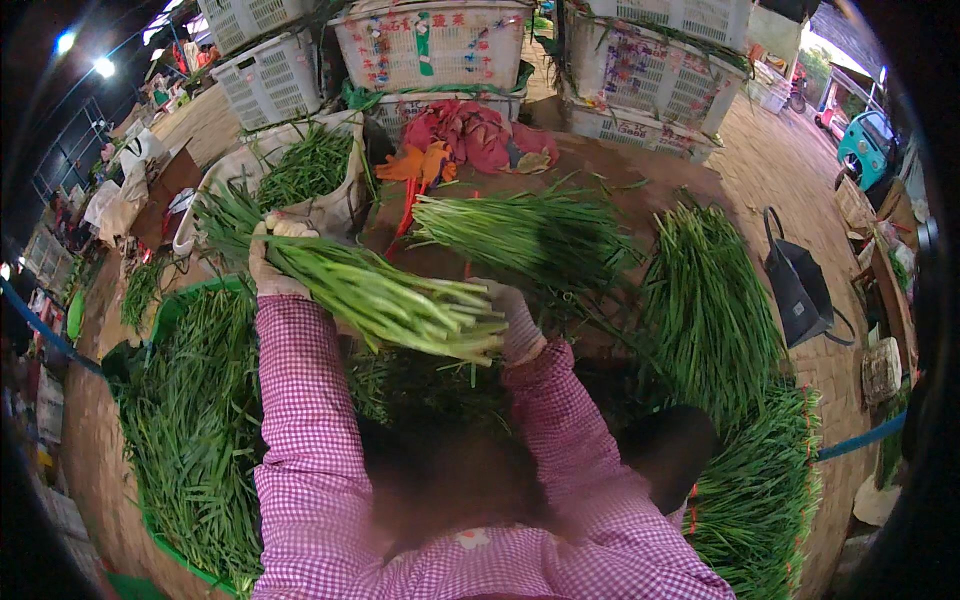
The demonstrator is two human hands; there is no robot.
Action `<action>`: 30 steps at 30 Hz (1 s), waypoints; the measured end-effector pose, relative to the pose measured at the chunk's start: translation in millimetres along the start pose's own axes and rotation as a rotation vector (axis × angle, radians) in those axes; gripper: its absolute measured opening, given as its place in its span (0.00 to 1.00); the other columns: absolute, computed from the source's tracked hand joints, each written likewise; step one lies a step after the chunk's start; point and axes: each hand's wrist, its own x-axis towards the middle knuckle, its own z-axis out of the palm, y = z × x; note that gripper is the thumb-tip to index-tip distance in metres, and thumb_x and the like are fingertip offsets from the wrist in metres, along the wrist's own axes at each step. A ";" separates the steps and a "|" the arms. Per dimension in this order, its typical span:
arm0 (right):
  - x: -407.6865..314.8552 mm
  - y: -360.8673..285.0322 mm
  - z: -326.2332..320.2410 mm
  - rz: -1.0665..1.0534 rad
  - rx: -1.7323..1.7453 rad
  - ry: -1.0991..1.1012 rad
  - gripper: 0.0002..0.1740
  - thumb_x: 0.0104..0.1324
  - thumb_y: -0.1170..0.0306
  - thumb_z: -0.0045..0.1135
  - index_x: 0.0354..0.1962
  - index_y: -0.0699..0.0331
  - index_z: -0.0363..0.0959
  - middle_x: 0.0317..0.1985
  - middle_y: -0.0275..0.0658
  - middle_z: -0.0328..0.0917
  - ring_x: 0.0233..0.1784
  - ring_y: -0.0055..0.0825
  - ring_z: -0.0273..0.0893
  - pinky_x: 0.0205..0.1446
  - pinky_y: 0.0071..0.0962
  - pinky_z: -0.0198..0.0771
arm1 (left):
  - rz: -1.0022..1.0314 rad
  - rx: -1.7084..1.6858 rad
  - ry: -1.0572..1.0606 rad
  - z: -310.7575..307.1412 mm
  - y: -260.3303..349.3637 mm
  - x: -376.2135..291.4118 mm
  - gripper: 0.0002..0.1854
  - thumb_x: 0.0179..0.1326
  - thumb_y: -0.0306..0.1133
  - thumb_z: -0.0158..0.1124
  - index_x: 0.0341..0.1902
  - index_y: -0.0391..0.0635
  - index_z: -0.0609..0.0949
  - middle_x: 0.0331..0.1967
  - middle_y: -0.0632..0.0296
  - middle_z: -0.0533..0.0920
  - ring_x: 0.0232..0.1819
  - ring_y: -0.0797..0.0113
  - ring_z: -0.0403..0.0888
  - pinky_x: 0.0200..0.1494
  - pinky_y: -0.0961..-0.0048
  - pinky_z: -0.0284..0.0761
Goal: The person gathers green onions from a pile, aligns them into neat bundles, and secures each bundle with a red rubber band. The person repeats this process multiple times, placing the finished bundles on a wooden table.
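Note:
My left hand [279,255], in a pale glove, grips a loose bunch of garlic chives [382,296] by its leafy part. The pale stem ends point right and look slightly blurred. Beside those ends is my gloved right hand [514,319]; its fingers are partly hidden, so their hold is unclear. Past the bunch, a pile of chives [517,232] lies on the brown tabletop [645,169]. A larger heap of chives [709,307] covers the table's right side.
At my left stands a green crate [161,307] full of green leaves. A whitish container [217,169] holds more greens. Orange gloves [416,165] and a red cloth [465,135] lie before stacked plastic crates [431,49]. Tied bundles [757,487] sit at lower right, a black bag [799,285] beyond.

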 end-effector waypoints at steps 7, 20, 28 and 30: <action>-47.1 -42.7 55.4 -0.233 -0.952 0.455 0.09 0.67 0.74 0.56 0.42 0.67 0.80 0.36 0.36 0.81 0.42 0.24 0.79 0.45 0.25 0.76 | -0.081 0.003 -0.959 12.6 18.9 4.2 0.10 0.72 0.35 0.46 0.32 0.48 0.69 0.24 0.70 0.68 0.26 0.74 0.65 0.36 0.73 0.61; -2.3 4.6 123.8 -0.691 -2.372 0.039 0.13 0.57 0.67 0.54 0.39 0.50 0.81 0.47 0.34 0.78 0.55 0.40 0.74 0.55 0.38 0.70 | -0.030 0.047 -0.887 22.7 13.3 -5.4 0.10 0.70 0.35 0.49 0.40 0.43 0.75 0.26 0.68 0.73 0.27 0.74 0.70 0.36 0.74 0.63; 2.7 15.7 119.7 -0.825 -2.493 0.071 0.05 0.52 0.66 0.57 0.27 0.52 0.80 0.38 0.33 0.79 0.51 0.36 0.75 0.54 0.41 0.70 | -0.051 0.075 -0.937 33.6 7.6 -8.7 0.11 0.68 0.34 0.53 0.28 0.52 0.67 0.17 0.76 0.67 0.22 0.79 0.68 0.34 0.76 0.64; -0.9 10.9 119.3 -0.745 -2.453 0.060 0.05 0.49 0.64 0.59 0.26 0.52 0.79 0.36 0.32 0.79 0.50 0.35 0.75 0.54 0.41 0.69 | -0.018 0.062 -0.884 36.5 5.9 -13.0 0.12 0.68 0.33 0.53 0.27 0.53 0.66 0.16 0.76 0.66 0.20 0.79 0.66 0.34 0.76 0.64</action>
